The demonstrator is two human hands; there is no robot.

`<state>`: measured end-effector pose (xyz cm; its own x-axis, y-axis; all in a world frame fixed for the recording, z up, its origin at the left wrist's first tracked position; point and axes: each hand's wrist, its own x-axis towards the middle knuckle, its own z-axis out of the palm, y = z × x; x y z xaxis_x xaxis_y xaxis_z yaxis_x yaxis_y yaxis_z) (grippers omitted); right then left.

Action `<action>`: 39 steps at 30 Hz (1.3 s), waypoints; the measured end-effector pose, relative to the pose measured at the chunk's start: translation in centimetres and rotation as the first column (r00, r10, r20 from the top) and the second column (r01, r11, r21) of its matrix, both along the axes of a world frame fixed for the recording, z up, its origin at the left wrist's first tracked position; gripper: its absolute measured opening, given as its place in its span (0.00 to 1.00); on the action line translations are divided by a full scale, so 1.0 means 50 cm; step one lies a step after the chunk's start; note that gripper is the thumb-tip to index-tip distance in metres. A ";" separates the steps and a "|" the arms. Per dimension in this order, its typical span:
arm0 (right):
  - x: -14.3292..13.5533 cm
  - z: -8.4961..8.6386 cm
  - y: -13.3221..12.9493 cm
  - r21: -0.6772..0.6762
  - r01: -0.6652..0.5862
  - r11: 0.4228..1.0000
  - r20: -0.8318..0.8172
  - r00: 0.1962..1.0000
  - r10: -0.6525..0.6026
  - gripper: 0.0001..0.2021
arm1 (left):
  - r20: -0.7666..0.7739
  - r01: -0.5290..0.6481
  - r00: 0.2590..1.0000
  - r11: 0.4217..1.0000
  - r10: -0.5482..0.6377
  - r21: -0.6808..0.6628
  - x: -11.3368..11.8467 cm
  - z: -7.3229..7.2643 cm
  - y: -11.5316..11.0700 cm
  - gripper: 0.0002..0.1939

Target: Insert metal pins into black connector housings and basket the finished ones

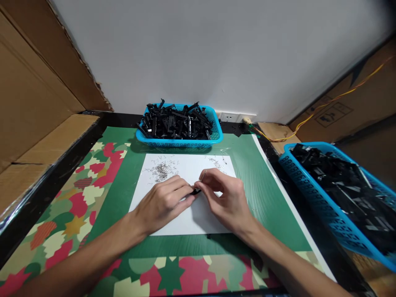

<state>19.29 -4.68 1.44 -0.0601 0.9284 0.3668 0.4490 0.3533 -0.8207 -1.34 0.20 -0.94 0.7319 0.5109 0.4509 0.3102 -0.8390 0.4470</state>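
Note:
Over the white sheet [185,225], my left hand [167,200] pinches a small black plastic part [196,191], most of it covered by the fingers. My right hand [225,194] meets it from the other side, thumb and forefinger bent close together at the part's end. A thin pale line shows at the right forefinger's tip; whether it is a wire piece or a nail edge I cannot tell. Just beyond my left hand lies a heap of tiny bent wire pieces [161,171]. A smaller scatter of similar wires [215,163] lies beyond my right hand.
A blue basket [179,142] heaped with black plastic parts stands against the wall. Another blue basket [328,210] of black parts is at the right. A green mat [269,206] lies under the sheet. Cardboard [40,74] rises at left; a yellow cable [305,121] runs right.

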 end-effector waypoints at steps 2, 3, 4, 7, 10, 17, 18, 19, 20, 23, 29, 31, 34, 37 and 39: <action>0.011 0.007 0.009 0.008 0.019 1.000 -0.146 0.989 -0.018 0.02 | 0.060 -0.036 0.998 0.999 0.037 -0.012 0.001 0.000 0.002 0.05; 0.021 0.012 0.016 0.028 0.055 0.998 -0.204 0.978 -0.048 0.04 | 0.096 -0.075 0.992 0.997 0.077 -0.028 0.001 0.001 0.003 0.05; 0.033 0.017 0.024 0.048 0.103 0.994 -0.243 0.966 -0.088 0.05 | 0.127 -0.128 0.983 0.990 0.135 -0.061 0.001 0.002 0.005 0.06; 0.082 0.028 0.051 0.059 0.228 0.972 -0.189 0.958 -0.214 0.08 | 0.211 -0.297 0.908 0.911 0.362 -0.287 -0.001 0.009 0.010 0.07; 0.130 0.024 0.076 -0.024 0.273 0.962 0.126 0.955 -0.268 0.08 | 0.317 -0.250 0.806 0.773 0.500 -0.584 0.001 0.016 0.019 0.09; 0.143 -0.004 0.135 -0.099 0.216 0.971 0.458 0.877 -0.149 0.12 | 0.440 -0.017 0.691 0.621 0.573 -0.783 0.003 0.025 0.043 0.14; 0.136 -0.008 0.145 -0.096 0.224 0.970 0.460 0.874 -0.156 0.12 | 0.446 -0.002 0.685 0.614 0.576 -0.790 0.003 0.024 0.045 0.14; 0.129 -0.013 0.156 -0.092 0.231 0.969 0.460 0.873 -0.164 0.12 | 0.448 0.006 0.682 0.609 0.578 -0.794 0.002 0.022 0.047 0.13; 0.123 -0.018 0.166 -0.088 0.236 0.968 0.459 0.872 -0.171 0.11 | 0.446 0.008 0.683 0.604 0.578 -0.797 0.002 0.019 0.048 0.13; 0.108 -0.031 0.188 -0.089 0.239 0.967 0.454 0.874 -0.174 0.08 | 0.424 -0.013 0.693 0.598 0.583 -0.802 0.004 0.011 0.046 0.12; 0.110 -0.039 0.201 -0.083 0.216 0.973 0.427 0.890 -0.161 0.05 | 0.363 -0.043 0.755 0.594 0.546 -0.804 0.007 0.014 0.031 0.06; 0.114 -0.035 0.199 -0.075 0.204 0.976 0.408 0.900 -0.157 0.04 | 0.338 -0.044 0.778 0.582 0.530 -0.812 0.006 0.017 0.029 0.05; 0.117 -0.021 0.187 -0.087 0.136 0.987 0.362 0.927 -0.096 0.05 | 0.311 -0.031 0.812 0.567 0.494 -0.823 0.004 0.017 0.028 0.06; 0.115 -0.002 0.161 -0.128 -0.073 0.989 0.149 0.985 0.092 0.08 | 0.283 0.008 0.864 0.548 0.417 -0.836 0.004 0.018 0.026 0.11; 0.112 0.009 0.138 -0.120 -0.193 0.974 -0.029 0.981 0.191 0.08 | 0.263 0.046 0.901 0.528 0.344 -0.848 0.005 0.024 0.022 0.15</action>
